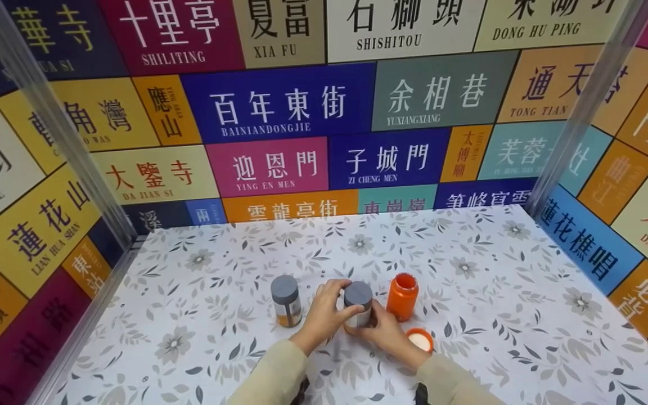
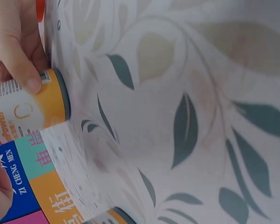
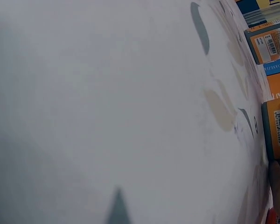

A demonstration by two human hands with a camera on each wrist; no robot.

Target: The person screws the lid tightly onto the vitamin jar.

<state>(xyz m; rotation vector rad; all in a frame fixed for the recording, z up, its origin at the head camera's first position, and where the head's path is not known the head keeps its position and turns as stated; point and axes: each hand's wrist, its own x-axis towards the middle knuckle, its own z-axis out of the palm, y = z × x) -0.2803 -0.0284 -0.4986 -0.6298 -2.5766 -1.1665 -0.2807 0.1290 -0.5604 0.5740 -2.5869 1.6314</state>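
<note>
Evidently, the step in hand centers on a capped container. Furthest left, the left canister (image 1: 286, 304) stands upright on the flower-patterned table (image 1: 245, 256), gray lid on, with neither hand touching it. Next along, the left hand (image 1: 324, 315) curls its thumb and fingers around the gray lid (image 1: 358, 291) of the middle canister (image 1: 358, 320), closed about as far as the lid's width allows. The middle canister is upright, directly in front of the person; whether its base touches the table is hard to tell. On its other side, the right hand (image 1: 387, 331) grips the body low down, and the left wrist view shows a fingertip pressed on the yellow band near the base.

Just beyond the right hand, the orange bottle (image 1: 403, 299) stands upright with its mouth uncovered. Nearer the person, the orange cap (image 1: 420, 340) lies by the right wrist, pale inside facing up.

The two-handed hold looks suited to working the lid, though no turning can be confirmed; a next move there would call for the right hand to steady the body while the left twists or lifts.

Counted up: two gray-lidded canisters, one orange bottle, one loose orange cap, two hands.
</note>
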